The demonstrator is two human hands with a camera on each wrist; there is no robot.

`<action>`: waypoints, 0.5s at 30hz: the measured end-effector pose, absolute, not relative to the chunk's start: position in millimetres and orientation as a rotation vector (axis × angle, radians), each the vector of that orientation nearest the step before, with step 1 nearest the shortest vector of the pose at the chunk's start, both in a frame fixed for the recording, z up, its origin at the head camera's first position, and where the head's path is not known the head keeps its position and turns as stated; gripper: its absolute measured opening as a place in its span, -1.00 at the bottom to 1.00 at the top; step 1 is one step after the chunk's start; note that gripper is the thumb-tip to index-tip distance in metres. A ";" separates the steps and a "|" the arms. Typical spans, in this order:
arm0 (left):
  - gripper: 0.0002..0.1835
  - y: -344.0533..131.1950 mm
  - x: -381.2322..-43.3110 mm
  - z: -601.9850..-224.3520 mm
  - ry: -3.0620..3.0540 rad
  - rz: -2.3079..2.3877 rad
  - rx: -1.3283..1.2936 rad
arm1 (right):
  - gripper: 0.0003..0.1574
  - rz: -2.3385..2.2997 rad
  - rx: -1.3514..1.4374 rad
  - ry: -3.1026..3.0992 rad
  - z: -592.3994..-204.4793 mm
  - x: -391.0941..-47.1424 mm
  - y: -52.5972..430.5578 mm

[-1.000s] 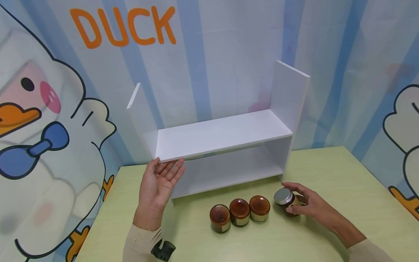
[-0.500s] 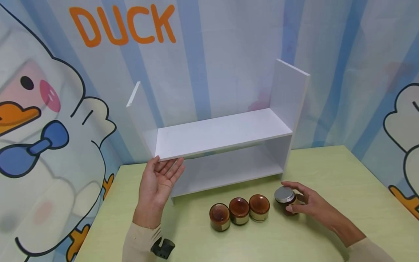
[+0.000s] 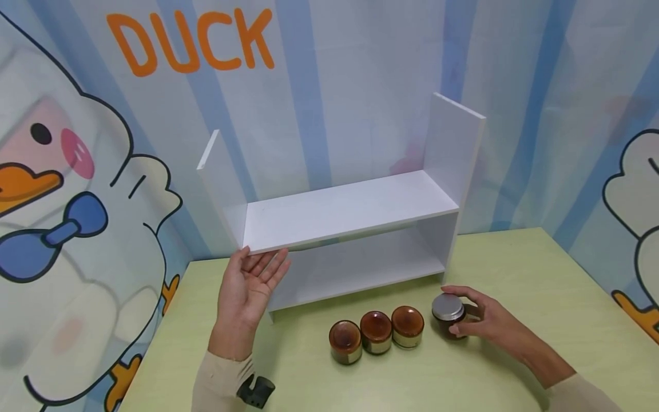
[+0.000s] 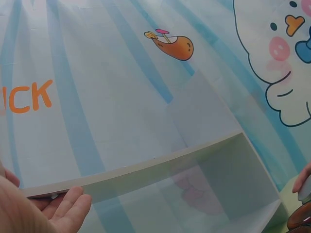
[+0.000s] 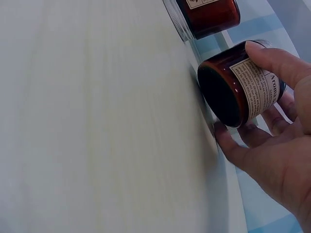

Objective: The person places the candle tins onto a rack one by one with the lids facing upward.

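My right hand [image 3: 484, 317] grips a dark brown glass jar [image 3: 447, 320] with a silver lid facing up, at the right of the row of jars. In the right wrist view, the labelled jar [image 5: 238, 85] sits between thumb and fingers, its dark base visible and seemingly just above the table. Three similar amber jars [image 3: 377, 332] stand side by side with their brown glass bottoms up. At the white shelf unit [image 3: 350, 214], my left hand [image 3: 249, 292] holds the front left corner of the upper board, fingers beneath it and thumb at the edge.
The shelf unit has two boards between tall side panels and stands at the back of the pale green table [image 3: 515, 269]. Behind it hangs a blue striped curtain [image 3: 355, 86] with duck drawings. A black band [image 3: 256, 391] is on the left wrist.
The jar in my right hand has turned from tilted toward the left to nearly upright, its lid now facing up. My left hand and the three amber jars stay in place.
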State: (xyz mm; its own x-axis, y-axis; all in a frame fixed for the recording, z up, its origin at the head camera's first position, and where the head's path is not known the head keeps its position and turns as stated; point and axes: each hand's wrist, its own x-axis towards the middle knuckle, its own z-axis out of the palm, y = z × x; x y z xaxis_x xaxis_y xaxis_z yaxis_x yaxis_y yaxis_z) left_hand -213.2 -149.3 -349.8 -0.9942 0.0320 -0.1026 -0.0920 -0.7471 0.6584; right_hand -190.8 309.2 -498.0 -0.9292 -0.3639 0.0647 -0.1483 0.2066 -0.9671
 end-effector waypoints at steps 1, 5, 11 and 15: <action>-0.50 -149.3 -213.0 -349.8 1.094 2.872 -0.121 | -0.06 -1.805 -0.498 2.300 -497.7 -190.9 309.0; -0.50 -149.1 -212.5 -349.4 1.097 2.869 -0.112 | -0.03 -1.808 -0.510 2.298 -497.1 -190.9 308.3; -0.50 -149.0 -212.6 -348.9 1.099 2.867 -0.117 | 0.00 -1.815 -0.506 2.283 -497.4 -190.7 308.3; -0.50 -149.3 -212.5 -349.3 1.103 2.867 -0.114 | 0.01 -1.813 -0.509 2.285 -497.5 -190.3 308.5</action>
State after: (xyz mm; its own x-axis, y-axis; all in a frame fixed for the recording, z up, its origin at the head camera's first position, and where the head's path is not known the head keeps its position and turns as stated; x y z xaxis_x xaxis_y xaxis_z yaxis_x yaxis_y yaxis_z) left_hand -212.5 -149.3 -349.3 -0.9950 0.0364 -0.0931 -0.0894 -0.7404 0.6661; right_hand -190.3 308.5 -497.5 -0.9250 -0.3733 0.0704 -0.1535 0.1979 -0.9681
